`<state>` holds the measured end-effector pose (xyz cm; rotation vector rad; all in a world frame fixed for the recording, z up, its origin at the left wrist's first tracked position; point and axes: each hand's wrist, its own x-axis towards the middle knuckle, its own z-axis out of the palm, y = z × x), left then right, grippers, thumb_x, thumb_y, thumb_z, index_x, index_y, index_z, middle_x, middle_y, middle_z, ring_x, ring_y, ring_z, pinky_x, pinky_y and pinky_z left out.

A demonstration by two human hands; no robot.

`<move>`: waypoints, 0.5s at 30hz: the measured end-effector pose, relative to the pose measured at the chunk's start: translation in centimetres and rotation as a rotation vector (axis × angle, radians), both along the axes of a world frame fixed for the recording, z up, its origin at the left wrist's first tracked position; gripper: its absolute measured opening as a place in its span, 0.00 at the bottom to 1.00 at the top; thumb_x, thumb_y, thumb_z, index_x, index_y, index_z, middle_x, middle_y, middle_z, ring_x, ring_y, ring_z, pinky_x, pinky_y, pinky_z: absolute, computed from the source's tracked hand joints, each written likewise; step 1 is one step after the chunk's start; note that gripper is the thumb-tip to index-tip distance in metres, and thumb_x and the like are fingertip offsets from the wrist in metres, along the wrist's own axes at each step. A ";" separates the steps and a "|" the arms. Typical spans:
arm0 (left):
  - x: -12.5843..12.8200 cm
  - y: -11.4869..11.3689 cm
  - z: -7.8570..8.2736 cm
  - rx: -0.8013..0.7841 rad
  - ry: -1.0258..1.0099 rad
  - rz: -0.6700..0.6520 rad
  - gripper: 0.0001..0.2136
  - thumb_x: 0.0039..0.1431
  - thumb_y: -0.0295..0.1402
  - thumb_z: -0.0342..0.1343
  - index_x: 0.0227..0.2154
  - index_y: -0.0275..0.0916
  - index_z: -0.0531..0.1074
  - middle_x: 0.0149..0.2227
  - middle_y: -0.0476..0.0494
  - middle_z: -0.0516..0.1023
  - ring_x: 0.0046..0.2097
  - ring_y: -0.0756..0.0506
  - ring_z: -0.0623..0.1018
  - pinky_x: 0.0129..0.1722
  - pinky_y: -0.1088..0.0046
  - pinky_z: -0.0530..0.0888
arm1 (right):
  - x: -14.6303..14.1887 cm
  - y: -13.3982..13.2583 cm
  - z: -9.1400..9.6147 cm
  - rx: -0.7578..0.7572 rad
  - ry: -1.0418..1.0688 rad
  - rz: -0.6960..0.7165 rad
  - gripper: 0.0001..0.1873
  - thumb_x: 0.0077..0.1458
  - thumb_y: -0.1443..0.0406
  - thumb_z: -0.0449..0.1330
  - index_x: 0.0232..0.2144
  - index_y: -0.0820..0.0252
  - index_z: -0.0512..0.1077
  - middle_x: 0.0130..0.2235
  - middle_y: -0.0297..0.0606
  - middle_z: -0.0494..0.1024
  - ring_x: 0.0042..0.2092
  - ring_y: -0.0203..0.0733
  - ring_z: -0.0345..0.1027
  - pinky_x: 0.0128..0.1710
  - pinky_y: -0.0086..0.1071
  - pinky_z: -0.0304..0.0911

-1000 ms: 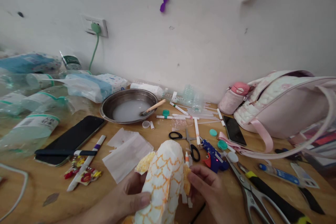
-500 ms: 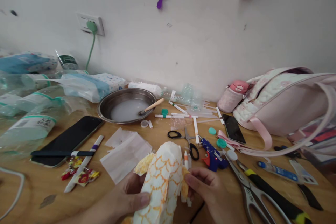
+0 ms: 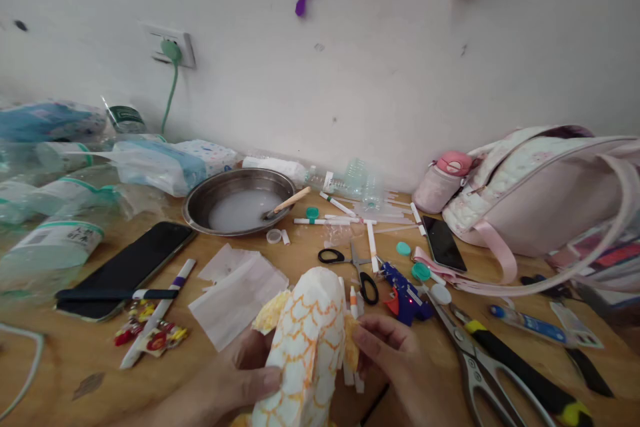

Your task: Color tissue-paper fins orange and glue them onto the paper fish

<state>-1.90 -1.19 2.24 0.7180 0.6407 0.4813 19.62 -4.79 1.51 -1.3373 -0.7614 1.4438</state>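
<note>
A white paper-covered fish shape point(image 3: 306, 340) with orange scale lines stands tilted near the table's front edge. My left hand point(image 3: 240, 380) grips its left side, thumb laid across the lower body. My right hand point(image 3: 395, 357) pinches a yellow-orange fin piece point(image 3: 350, 347) on its right side. Another yellow fin point(image 3: 271, 310) sticks out on the left. Both hands are closed on the shape.
A steel pan point(image 3: 240, 200) with cloudy liquid and a stick sits behind. White paper sheets point(image 3: 235, 293), black scissors point(image 3: 357, 270), a blue glue gun point(image 3: 405, 290), large shears point(image 3: 490, 360), two phones point(image 3: 125, 267), markers, bottle caps, plastic bottles point(image 3: 50, 240) and a pink bag point(image 3: 545, 193) crowd the wooden table.
The view has drifted slightly; the fish shape sits a little lower and left. My right fingers have closed tighter on the right fin. My left hand keeps the same hold.
</note>
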 end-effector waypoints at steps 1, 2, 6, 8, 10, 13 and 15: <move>0.0 0.0 0.1 -0.013 0.006 0.024 0.19 0.41 0.42 0.68 0.36 0.42 0.73 0.35 0.47 0.82 0.39 0.40 0.80 0.37 0.68 0.75 | 0.0 0.0 0.0 -0.012 0.017 -0.014 0.19 0.34 0.52 0.70 0.24 0.61 0.77 0.19 0.31 0.74 0.20 0.28 0.64 0.20 0.21 0.59; -0.1 -0.1 0.2 -0.023 0.012 0.045 0.16 0.42 0.41 0.67 0.33 0.41 0.74 0.33 0.48 0.82 0.37 0.42 0.80 0.36 0.70 0.75 | 0.0 0.1 0.1 -0.024 0.040 -0.026 0.21 0.33 0.51 0.71 0.26 0.61 0.77 0.20 0.31 0.75 0.21 0.29 0.65 0.21 0.21 0.60; -0.3 -0.1 0.5 -0.071 -0.015 0.117 0.11 0.46 0.40 0.66 0.30 0.40 0.75 0.31 0.49 0.82 0.35 0.44 0.80 0.34 0.72 0.75 | -0.2 0.1 -0.1 -0.015 0.072 -0.020 0.26 0.38 0.45 0.66 0.30 0.61 0.77 0.23 0.33 0.76 0.24 0.31 0.67 0.24 0.23 0.61; -0.3 -0.1 0.4 -0.082 -0.064 0.139 0.11 0.46 0.38 0.66 0.32 0.41 0.76 0.33 0.48 0.83 0.36 0.43 0.80 0.36 0.70 0.76 | -0.5 0.0 -0.4 0.009 0.020 0.008 0.26 0.41 0.44 0.63 0.31 0.60 0.77 0.26 0.35 0.78 0.28 0.33 0.69 0.28 0.24 0.62; -0.4 -0.1 0.4 -0.098 -0.110 0.136 0.12 0.46 0.37 0.66 0.35 0.42 0.76 0.35 0.47 0.83 0.38 0.43 0.80 0.40 0.68 0.76 | -0.8 -0.1 -0.8 0.039 -0.017 0.078 0.26 0.42 0.44 0.62 0.34 0.58 0.76 0.31 0.36 0.79 0.34 0.36 0.71 0.33 0.26 0.63; -0.3 -0.1 0.4 -0.129 -0.157 0.094 0.12 0.48 0.34 0.65 0.37 0.42 0.76 0.38 0.46 0.83 0.42 0.42 0.80 0.44 0.68 0.75 | -1.3 -0.4 -0.8 0.118 0.017 0.254 0.27 0.42 0.43 0.62 0.37 0.56 0.75 0.38 0.38 0.80 0.41 0.41 0.72 0.41 0.31 0.62; -0.1 -0.2 0.3 -0.122 -0.204 0.065 0.11 0.49 0.33 0.64 0.37 0.42 0.76 0.39 0.45 0.83 0.43 0.42 0.80 0.45 0.67 0.74 | -1.5 -0.5 -0.5 0.154 0.078 0.362 0.29 0.41 0.43 0.63 0.40 0.55 0.73 0.41 0.39 0.79 0.44 0.44 0.71 0.43 0.33 0.62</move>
